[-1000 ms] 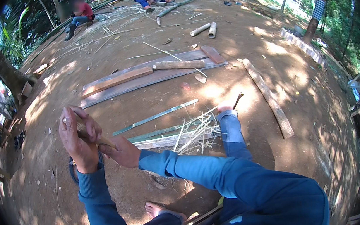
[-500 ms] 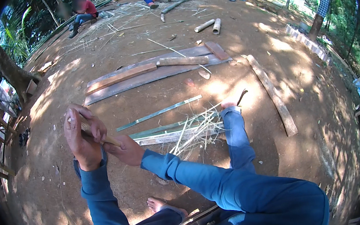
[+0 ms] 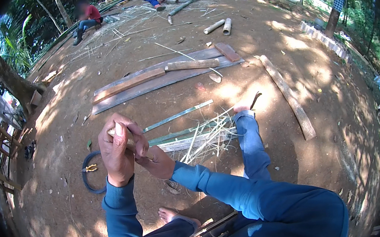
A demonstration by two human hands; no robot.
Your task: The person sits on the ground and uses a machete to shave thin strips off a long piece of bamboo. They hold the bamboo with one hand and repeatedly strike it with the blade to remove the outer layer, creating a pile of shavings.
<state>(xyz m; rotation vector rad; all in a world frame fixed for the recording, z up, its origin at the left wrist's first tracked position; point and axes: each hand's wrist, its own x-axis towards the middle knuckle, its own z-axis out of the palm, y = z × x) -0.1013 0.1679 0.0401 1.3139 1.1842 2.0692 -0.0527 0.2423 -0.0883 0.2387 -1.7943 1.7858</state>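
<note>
Above soil, left fingers wrap pale stick, right hand apparently too

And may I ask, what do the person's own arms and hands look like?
The left sleeve and right sleeve are long and blue; a ribbed cuff ends the left one at the wrist. The left hand and right hand are bare, with no glove on the fingers that show.
</note>
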